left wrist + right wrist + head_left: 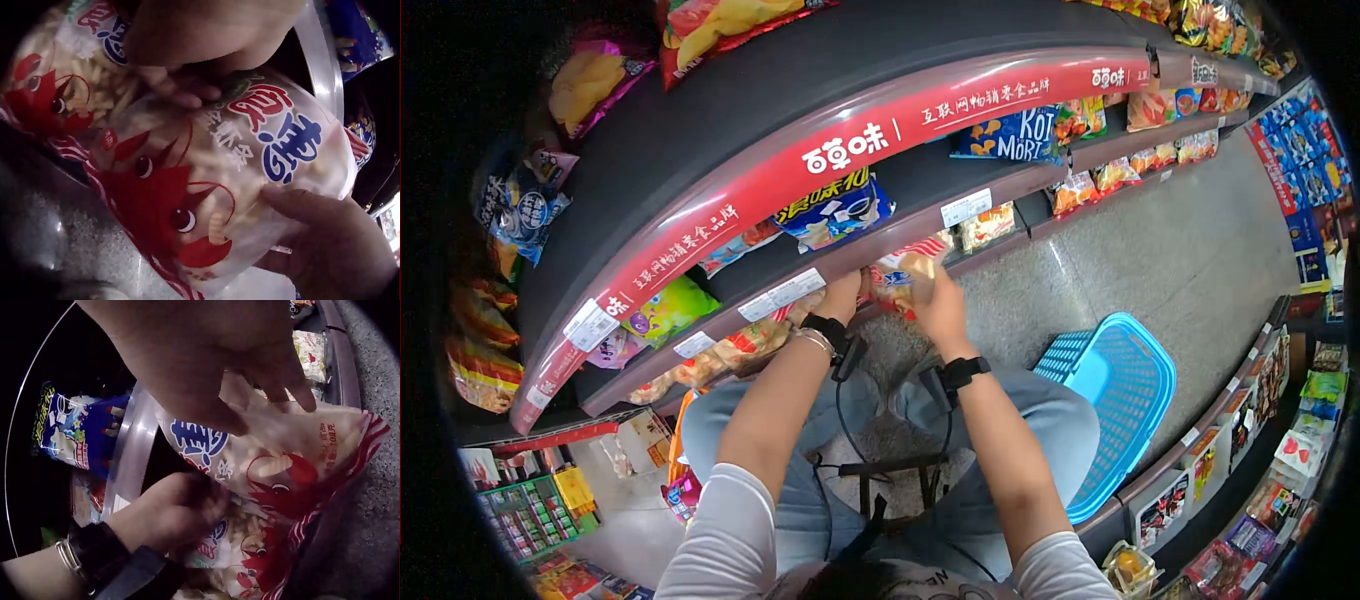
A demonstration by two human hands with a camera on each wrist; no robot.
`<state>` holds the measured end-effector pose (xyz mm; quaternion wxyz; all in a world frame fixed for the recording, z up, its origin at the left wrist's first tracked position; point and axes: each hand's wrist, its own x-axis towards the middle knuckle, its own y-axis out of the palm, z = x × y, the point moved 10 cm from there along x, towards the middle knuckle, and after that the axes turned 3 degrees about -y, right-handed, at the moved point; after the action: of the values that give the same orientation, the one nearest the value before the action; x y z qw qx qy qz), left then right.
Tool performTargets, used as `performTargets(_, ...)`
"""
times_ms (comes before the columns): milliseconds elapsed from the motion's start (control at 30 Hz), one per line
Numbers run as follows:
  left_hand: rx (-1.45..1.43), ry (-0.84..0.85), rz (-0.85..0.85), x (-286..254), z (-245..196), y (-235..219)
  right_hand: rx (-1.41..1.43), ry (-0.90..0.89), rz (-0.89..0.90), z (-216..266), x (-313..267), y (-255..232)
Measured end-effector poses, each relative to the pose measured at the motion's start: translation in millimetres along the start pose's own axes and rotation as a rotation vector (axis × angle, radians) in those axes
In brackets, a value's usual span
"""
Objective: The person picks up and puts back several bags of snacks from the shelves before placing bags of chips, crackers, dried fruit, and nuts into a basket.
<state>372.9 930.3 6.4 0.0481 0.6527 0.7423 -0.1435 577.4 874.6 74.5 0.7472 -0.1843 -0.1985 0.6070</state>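
My right hand grips a clear snack bag with a red shrimp picture and pale stick-shaped snacks inside. In the left wrist view its thumb lies on the bag's front, the fingers beneath. Beside it, my left hand reaches in at the shelf edge. Its relaxed fingers touch the bag's upper part, where it overlaps a second, matching bag. Seen from the right wrist, that second bag lies under the held one, close to the left hand.
A curved shelf with a red banner bends around in front, its price-label rail just over the hands. Blue snack bags stand above. A blue basket sits on the floor to the right. More stocked shelves line the right side.
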Motion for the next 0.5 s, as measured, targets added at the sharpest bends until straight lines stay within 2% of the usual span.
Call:
performTargets(67, 0.016, 0.018, 0.018, -1, -9, 4, 0.027, -0.016, -0.051, -3, 1, -5)
performTargets(133, 0.335, 0.107, 0.176, -15, -47, 13, 0.061, -0.011, -0.074, -2, 0, -11)
performTargets(167, 0.458, 0.186, 0.174, -16, -47, 13, 0.073, -0.014, -0.096, -1, -2, -12)
performTargets(200, 0.580, 0.267, 0.163, -17, -47, 13, 0.086, -0.016, -0.120, 2, -5, -12)
performTargets(267, 0.751, 0.504, -0.030, -9, -17, 9, 0.094, -0.040, -0.156, 5, -7, -9)
performTargets(367, 0.155, 0.121, -0.047, -4, 11, -1, 0.070, -0.083, -0.169, 1, -10, 6)
performTargets(467, 0.312, -0.004, -0.011, -25, 20, -3, 0.040, -0.102, -0.147, -8, -12, 24)
performTargets(500, 0.208, 0.002, -0.063, -32, 26, -3, 0.039, -0.114, -0.151, -10, -13, 29)
